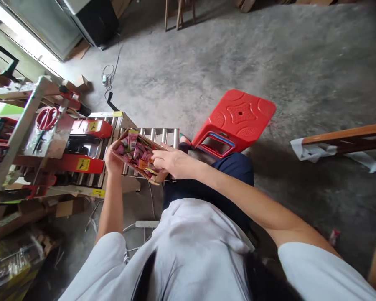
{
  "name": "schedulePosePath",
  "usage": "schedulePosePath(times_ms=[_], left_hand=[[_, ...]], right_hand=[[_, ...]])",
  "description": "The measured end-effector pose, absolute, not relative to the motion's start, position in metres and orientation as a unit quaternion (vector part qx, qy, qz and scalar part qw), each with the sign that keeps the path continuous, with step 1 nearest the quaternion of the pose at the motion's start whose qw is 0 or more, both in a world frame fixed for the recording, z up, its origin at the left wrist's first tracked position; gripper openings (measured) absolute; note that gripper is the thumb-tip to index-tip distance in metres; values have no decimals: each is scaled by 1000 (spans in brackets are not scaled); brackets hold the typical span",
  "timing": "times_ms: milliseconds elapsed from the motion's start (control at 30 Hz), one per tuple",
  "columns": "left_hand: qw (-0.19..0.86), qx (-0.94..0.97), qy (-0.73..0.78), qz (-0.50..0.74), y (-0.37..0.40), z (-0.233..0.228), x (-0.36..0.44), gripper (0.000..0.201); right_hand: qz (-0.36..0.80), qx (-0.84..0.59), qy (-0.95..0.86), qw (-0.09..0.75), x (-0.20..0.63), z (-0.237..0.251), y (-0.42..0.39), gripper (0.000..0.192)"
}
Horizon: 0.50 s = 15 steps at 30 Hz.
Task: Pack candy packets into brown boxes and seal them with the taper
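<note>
I hold a small open cardboard box (124,134) filled with several pink and yellow packets (137,151) over the end of a roller conveyor (163,136). My left hand (113,155) grips the box's left end from below. My right hand (172,162) clasps its right end, fingers curled over the rim and touching the packets. The box is tilted, its opening facing up toward me.
A red and silver sealing machine (81,146) with red scissors (46,118) on it stands to the left. A red plastic stool (238,119) lies tipped on the concrete floor ahead. A power strip (146,224) and cables lie below; a wooden plank (347,136) juts in at right.
</note>
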<state>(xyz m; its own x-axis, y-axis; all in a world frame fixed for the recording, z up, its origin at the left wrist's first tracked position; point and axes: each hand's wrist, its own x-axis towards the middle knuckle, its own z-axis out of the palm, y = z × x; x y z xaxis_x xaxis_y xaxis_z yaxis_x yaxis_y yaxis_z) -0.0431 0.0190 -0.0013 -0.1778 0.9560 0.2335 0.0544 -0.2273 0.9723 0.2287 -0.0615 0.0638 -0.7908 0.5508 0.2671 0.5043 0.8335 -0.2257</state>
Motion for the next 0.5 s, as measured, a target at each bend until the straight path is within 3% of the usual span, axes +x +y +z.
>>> schedulePosePath(times_ms=[67,167,267,500], left_hand=[[365,498,472,629,20,0,-59,43],[338,526,462,629,20,3,-67,29],[310,550,462,623,19,4,-63,25],[315,598,463,574,17,12,-60,18]], right_hand=[[104,-306,-919,227,217,60,-70,45],[109,-380,-885,247,189,54,-75,72],[106,-432,-870,213,159,44,-56,71],[126,-408,-900,82,146,22,-16,56]])
